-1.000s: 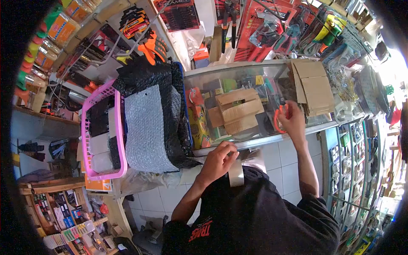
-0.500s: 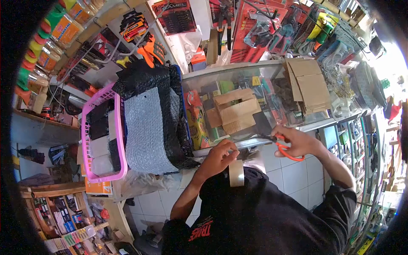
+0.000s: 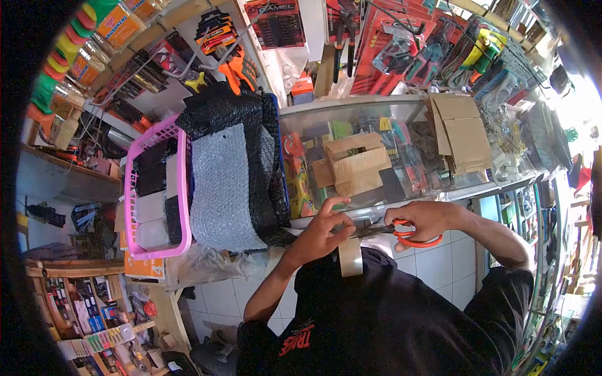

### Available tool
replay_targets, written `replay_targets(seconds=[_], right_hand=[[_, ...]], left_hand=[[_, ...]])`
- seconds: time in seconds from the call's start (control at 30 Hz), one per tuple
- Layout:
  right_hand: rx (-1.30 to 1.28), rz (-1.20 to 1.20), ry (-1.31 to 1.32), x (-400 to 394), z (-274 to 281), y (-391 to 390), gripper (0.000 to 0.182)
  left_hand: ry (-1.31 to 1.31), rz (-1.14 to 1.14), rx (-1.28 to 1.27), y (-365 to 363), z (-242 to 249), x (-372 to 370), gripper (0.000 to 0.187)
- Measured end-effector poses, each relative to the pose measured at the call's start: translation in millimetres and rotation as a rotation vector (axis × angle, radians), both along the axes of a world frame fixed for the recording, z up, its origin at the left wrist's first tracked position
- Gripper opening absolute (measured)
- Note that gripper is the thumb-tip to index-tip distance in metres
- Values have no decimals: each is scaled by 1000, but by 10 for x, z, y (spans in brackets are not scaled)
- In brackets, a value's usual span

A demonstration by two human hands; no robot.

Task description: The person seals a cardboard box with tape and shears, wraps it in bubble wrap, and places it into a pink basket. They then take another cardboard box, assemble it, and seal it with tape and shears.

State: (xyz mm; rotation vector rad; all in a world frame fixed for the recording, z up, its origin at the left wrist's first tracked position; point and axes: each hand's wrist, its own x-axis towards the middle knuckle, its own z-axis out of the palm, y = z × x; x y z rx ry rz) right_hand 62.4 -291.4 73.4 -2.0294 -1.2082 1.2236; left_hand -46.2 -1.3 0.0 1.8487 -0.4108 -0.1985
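Observation:
Orange-handled scissors [image 3: 419, 240] are in my right hand [image 3: 433, 220], its fingers closed through the handles, with the blades pointing left toward my other hand. My left hand [image 3: 323, 232] is bent near the counter's front edge, thumb and index finger close together at the top of a tan strip [image 3: 350, 258] that hangs over the dark shirt. Whether the blades touch the strip is hard to make out. Beyond the hands, a folded brown cardboard piece [image 3: 357, 168] lies on the glass counter [image 3: 401, 202].
Left of the counter stands a pink basket [image 3: 183, 219] beside a bubble-wrap sheet [image 3: 219, 188] on black wrap. Flattened cardboard [image 3: 463, 135] lies at the counter's right. Packaged tools [image 3: 274, 24] hang along the back.
My right hand and the scissors have moved left and slightly down, closer to my left hand. My left hand's fingers have shifted, with one now raised. The camera view has shifted a little.

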Motion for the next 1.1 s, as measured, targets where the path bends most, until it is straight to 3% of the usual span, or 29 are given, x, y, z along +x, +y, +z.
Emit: replay_targets(seconds=[0.57, 0.63, 0.9, 1.1], right_hand=[[-34, 68, -54, -11, -71, 263, 66], [-51, 78, -59, -11, -51, 266, 65], [56, 75, -75, -47, -89, 234, 51], [-24, 69, -145, -4, -136, 228, 40]], left_hand=[[22, 13, -17, 20, -74, -52, 26], [80, 24, -22, 14, -2, -59, 25], [-83, 6, 54, 36, -93, -53, 25], [93, 84, -46, -13, -45, -87, 22]])
